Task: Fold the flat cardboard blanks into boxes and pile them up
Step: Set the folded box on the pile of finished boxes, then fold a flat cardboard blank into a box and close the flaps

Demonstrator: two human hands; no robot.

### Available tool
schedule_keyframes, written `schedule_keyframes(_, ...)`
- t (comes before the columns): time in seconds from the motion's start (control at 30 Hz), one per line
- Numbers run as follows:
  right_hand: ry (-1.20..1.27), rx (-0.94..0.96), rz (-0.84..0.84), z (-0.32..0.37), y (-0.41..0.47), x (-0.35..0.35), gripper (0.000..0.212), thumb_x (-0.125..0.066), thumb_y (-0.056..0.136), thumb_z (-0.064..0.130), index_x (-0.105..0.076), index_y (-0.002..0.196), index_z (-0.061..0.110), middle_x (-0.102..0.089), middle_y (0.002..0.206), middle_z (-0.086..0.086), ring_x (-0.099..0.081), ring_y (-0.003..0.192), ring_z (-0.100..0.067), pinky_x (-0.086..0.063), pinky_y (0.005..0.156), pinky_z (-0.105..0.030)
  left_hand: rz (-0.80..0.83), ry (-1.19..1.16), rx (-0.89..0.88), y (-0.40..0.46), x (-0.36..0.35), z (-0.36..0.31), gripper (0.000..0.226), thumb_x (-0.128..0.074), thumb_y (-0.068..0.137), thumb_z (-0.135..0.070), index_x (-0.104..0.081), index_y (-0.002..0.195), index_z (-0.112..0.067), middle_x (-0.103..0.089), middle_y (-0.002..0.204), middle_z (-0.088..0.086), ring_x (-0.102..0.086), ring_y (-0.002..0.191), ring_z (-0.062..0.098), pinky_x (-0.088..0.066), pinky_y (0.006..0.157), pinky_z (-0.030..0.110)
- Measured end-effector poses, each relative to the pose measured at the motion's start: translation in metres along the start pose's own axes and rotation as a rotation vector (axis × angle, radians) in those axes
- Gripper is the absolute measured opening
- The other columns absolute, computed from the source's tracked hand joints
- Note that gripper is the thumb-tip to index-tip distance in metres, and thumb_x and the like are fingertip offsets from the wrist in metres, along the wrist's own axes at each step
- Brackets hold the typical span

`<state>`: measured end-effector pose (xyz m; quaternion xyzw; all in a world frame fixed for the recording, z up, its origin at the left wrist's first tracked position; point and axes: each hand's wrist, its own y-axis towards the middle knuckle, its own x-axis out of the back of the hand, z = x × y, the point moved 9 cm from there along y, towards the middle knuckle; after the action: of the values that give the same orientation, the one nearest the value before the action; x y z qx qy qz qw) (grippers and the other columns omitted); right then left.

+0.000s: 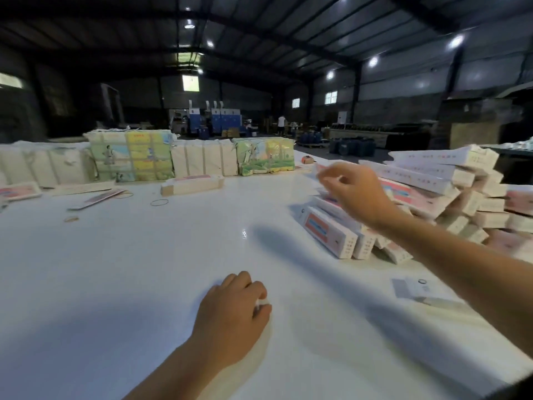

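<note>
My left hand (pixel 233 316) rests on the white table (pixel 129 269) near me, knuckles up, fingers curled under; something small and white shows at the fingertips, but I cannot tell what it is or whether I am really holding it. My right hand (pixel 354 192) is up over the pile of folded boxes (pixel 450 194) on my right, arm stretched out across the table. The fingers are loosely bent and blurred; whether they pinch anything I cannot tell. Right under that hand lies a pink-and-white box (pixel 326 229), long and narrow, at the near edge of the pile, leaning against its neighbours. The pile climbs behind it, white boxes laid crosswise on pink ones, ends facing me.

Across the table, along the far edge, stand wrapped bundles of blanks (pixel 131 157), some plain cream, some printed green and yellow. In front of them sits one folded box (pixel 191 184) on its own. To the left lie flat blanks (pixel 99 199), and a few rubber bands (pixel 159 202) are scattered on the tabletop. Near my right forearm lies a small grey-and-white card (pixel 411 287) with a little ring on it. Beyond the table, a dim warehouse with ceiling lights.
</note>
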<state>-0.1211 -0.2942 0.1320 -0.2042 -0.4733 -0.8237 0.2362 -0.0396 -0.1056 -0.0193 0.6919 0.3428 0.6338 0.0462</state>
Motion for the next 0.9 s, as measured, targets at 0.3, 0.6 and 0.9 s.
schedule_keyframes(0.3, -0.295, 0.151, 0.459, 0.01, -0.113, -0.145, 0.025, -0.045, 0.096, 0.027, -0.067, 0.106, 0.022, -0.061, 0.111, 0.004, -0.05, 0.099, -0.015, -0.041, 0.082, -0.027, 0.07, 0.022, 0.038, 0.002, -0.006, 0.002, 0.029, -0.04, 0.095, -0.039, -0.06, 0.11, -0.024, -0.054, 0.107, -0.003, -0.048, 0.101, 0.017, -0.031, 0.081, 0.026)
schedule_keyframes(0.6, -0.135, 0.124, 0.437, -0.009, -0.11, -0.148, 0.03, -0.069, 0.077, 0.003, -0.067, 0.075, 0.032, -0.061, 0.086, 0.008, -0.057, 0.078, -0.021, -0.046, 0.072, -0.039, 0.16, 0.181, 0.419, -0.009, 0.092, 0.152, 0.03, -0.047, 0.091, -0.036, -0.057, 0.116, -0.023, -0.053, 0.12, -0.001, -0.051, 0.112, 0.022, -0.034, 0.08, 0.029)
schedule_keyframes(0.9, -0.143, -0.26, 0.511, -0.104, -0.091, -0.247, 0.029, -0.048, 0.092, -0.01, -0.053, 0.12, -0.017, -0.043, 0.131, -0.04, -0.037, 0.123, -0.054, -0.019, 0.109, -0.059, 0.243, 0.509, 1.152, -0.175, 0.218, 0.351, 0.084, -0.061, 0.067, -0.075, -0.042, 0.128, -0.019, -0.039, 0.128, 0.01, -0.037, 0.12, 0.03, -0.036, 0.096, 0.041)
